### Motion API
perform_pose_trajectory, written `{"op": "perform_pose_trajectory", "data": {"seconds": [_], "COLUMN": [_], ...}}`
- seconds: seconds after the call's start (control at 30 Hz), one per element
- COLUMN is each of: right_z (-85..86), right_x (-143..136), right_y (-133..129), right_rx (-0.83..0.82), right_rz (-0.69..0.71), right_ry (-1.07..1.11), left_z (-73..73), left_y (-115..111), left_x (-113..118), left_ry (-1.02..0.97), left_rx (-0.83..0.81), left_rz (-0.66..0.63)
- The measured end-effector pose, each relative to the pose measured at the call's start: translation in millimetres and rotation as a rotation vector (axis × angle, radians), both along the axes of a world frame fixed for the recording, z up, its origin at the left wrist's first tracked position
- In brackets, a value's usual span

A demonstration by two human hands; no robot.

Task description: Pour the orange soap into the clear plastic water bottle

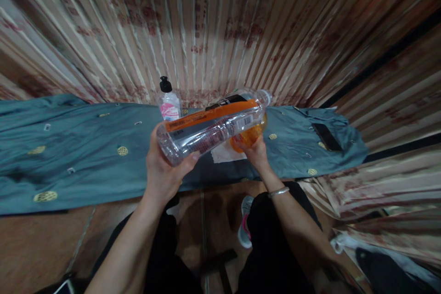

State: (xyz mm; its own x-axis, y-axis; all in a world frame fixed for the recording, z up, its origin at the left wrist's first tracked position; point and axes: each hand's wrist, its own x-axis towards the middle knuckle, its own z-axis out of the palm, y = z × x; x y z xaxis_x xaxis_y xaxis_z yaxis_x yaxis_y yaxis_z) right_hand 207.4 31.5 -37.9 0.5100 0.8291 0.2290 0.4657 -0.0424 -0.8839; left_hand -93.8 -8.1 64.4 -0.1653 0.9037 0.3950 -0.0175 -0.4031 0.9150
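Observation:
My left hand (165, 179) is wrapped round the base of a large clear plastic bottle (213, 133) with an orange band and a dark label. The bottle lies tilted in the air, its capped neck up and to the right. Lower down, partly hidden by it, my right hand (257, 152) grips an orange bottle (245, 141). White paper (223, 153) lies below the orange bottle. Behind the clear bottle's base, a small clear bottle (169, 106) with a black cap and a pink-and-white label stands upright.
A teal patterned cloth (99, 151) covers the long narrow surface before me. On its right part lies a dark phone (325, 137). A pleated curtain (193, 32) hangs close behind. Below are the tiled floor (113, 220) and a grey-and-pink shoe (245, 223).

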Motion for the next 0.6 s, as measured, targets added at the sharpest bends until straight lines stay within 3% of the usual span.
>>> {"op": "perform_pose_trajectory", "data": {"seconds": [0.13, 0.6], "right_z": [4.3, 9.9], "right_x": [-1.5, -3.9], "right_y": [-0.5, -2.6], "right_rx": [-0.049, -0.048], "right_rz": [-0.011, -0.023], "right_ry": [0.089, 0.064], "left_z": [-0.1, 2.7], "left_y": [-0.2, -0.9], "left_x": [0.0, -0.5], "left_ry": [0.005, 0.017], "left_rx": [0.005, 0.019], "left_rz": [0.013, -0.008]}}
